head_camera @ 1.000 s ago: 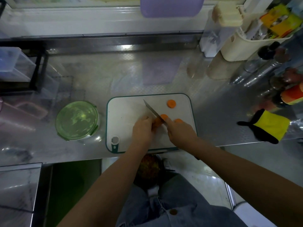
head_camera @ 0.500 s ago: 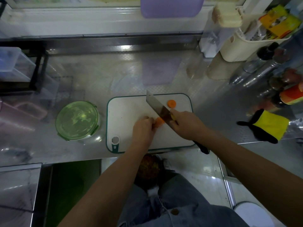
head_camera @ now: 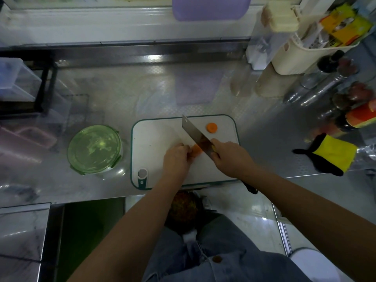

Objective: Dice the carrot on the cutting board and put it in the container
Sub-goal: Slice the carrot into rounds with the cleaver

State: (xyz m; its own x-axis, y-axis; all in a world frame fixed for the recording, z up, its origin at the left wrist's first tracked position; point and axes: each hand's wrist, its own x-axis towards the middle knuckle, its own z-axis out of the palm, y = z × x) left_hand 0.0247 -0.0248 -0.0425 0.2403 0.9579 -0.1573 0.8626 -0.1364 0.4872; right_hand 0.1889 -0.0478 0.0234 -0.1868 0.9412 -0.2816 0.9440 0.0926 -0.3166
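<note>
A white cutting board (head_camera: 154, 135) with a green rim lies on the steel counter. My left hand (head_camera: 176, 158) pins an orange carrot piece (head_camera: 196, 151) on the board's middle. My right hand (head_camera: 232, 157) grips a cleaver-style knife (head_camera: 196, 135); its blade is raised and tilted, its edge right beside the carrot piece. One round carrot slice (head_camera: 212, 127) lies alone near the board's far right corner. Left of the board stands a round container (head_camera: 94, 148) with a green clip lid closed on it.
A yellow and black cloth (head_camera: 331, 154) lies at the counter's right edge. Bottles (head_camera: 358, 117) and a cream basket (head_camera: 301, 55) crowd the back right. Clear plastic boxes (head_camera: 16, 82) stand at the far left. The counter's front edge runs just below the board.
The knife went from a low cut against the carrot to a raised, tilted blade. My right hand shifted right and back. Two slices seen by my right hand earlier are now out of sight.
</note>
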